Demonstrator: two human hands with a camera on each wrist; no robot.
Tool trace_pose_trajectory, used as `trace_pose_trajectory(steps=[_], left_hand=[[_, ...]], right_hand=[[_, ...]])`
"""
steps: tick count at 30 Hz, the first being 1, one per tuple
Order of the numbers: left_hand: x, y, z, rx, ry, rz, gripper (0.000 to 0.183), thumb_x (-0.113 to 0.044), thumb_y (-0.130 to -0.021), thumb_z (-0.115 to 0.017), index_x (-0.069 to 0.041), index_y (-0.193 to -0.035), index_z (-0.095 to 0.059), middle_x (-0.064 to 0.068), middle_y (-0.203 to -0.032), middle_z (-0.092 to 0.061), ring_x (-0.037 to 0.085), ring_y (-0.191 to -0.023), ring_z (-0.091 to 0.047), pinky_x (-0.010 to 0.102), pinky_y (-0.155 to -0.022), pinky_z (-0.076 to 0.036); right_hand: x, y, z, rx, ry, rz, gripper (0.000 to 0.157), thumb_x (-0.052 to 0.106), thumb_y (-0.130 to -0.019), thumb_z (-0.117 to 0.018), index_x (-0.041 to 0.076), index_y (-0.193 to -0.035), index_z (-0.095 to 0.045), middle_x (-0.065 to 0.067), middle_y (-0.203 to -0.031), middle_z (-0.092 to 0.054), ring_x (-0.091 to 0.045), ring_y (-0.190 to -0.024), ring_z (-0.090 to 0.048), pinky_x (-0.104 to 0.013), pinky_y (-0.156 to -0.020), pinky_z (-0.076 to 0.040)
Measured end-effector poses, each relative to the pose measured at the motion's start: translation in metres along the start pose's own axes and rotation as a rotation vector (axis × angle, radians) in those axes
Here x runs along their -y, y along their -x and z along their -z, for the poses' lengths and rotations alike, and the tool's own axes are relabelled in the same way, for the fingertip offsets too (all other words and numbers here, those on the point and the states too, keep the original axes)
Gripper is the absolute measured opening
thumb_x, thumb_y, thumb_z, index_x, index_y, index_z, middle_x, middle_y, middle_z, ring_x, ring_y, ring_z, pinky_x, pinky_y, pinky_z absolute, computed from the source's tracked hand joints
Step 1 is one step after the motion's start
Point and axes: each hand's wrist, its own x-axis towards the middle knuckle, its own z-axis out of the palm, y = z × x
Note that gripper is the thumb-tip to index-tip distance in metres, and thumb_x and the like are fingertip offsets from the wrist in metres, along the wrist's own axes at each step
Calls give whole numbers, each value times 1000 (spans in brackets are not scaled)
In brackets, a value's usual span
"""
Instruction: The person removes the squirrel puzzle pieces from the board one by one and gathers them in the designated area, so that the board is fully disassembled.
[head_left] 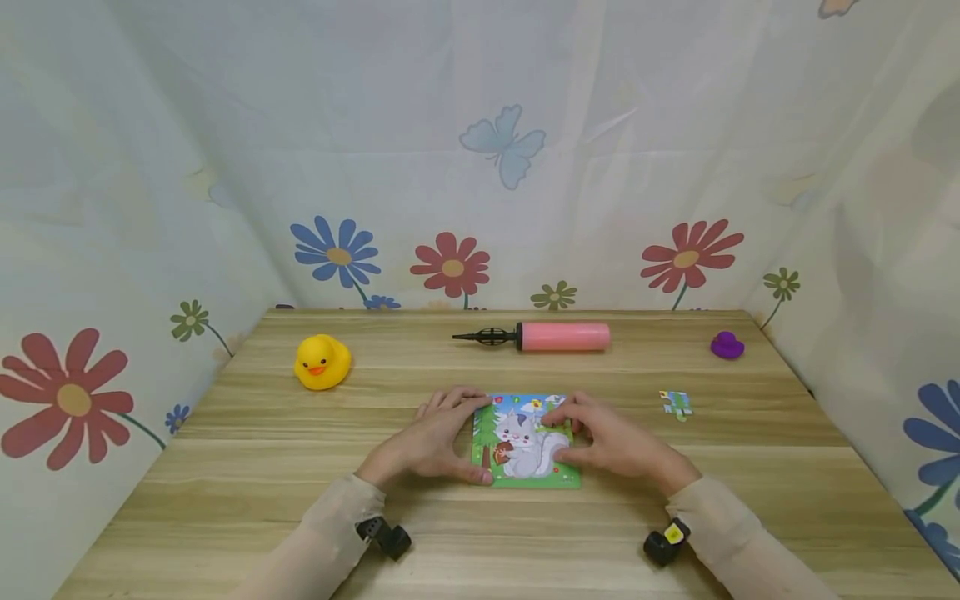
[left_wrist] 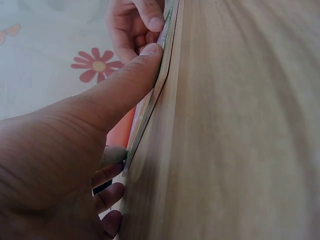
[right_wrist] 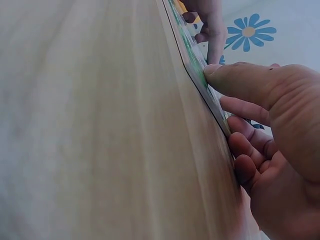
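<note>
A square jigsaw puzzle (head_left: 525, 458) with a grey squirrel on a green and blue scene lies flat on the table. My left hand (head_left: 438, 442) grips its left edge, thumb on the near corner and fingers at the far corner. From the right, my right hand (head_left: 618, 437) reaches over the puzzle with bent fingers; thumb and forefinger hold its right part near the squirrel's tail. The right wrist view has my right thumb (right_wrist: 240, 82) on the printed face, with the other fingers curled by the board's edge. In the left wrist view my left thumb (left_wrist: 130, 80) lies along the board.
Some loose puzzle pieces (head_left: 678, 405), joined together, lie right of the puzzle. Farther back are a pink hand pump (head_left: 564, 337) with a black nozzle, a yellow rubber duck (head_left: 322, 362) and a small purple duck (head_left: 727, 345). Floral curtains (head_left: 600, 208) surround the wooden table (head_left: 480, 550).
</note>
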Motion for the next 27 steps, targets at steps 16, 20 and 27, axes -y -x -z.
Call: trace_pose_trajectory(steps=[16,20,27], left_hand=[[0,1,-1,0,5,7,118,-62,-78,-98,-11,-170,-44,9,-172,-39,36,-150,-38,66,-120,-36],[0,1,-1,0,5,8,118,-62,-78,-98,-11,-170,-44,9,-172,-39,36,-150,-38,66,-120,-36],[0,0,-1,0,7,14,118,-63,-78,-98,-12,-170,-44,9,-173,-39,36,-151,-38,67,-121,-35]], right_hand=[[-1,0,-1,10,-56,7,40,28,-101,-85,15,-136,-70,-5,-123,-58,-18,-105,-53,-32,-89,-48],[-2,-1,-2,10,-55,0,41,29,-101,-85,15,-136,-71,-4,-123,-58,-18,-105,-52,-32,-90,-48],[0,-1,-2,6,-83,-12,44,25,-100,-86,14,-139,-71,-7,-120,-58,-20,-104,-52,-32,-89,-47]])
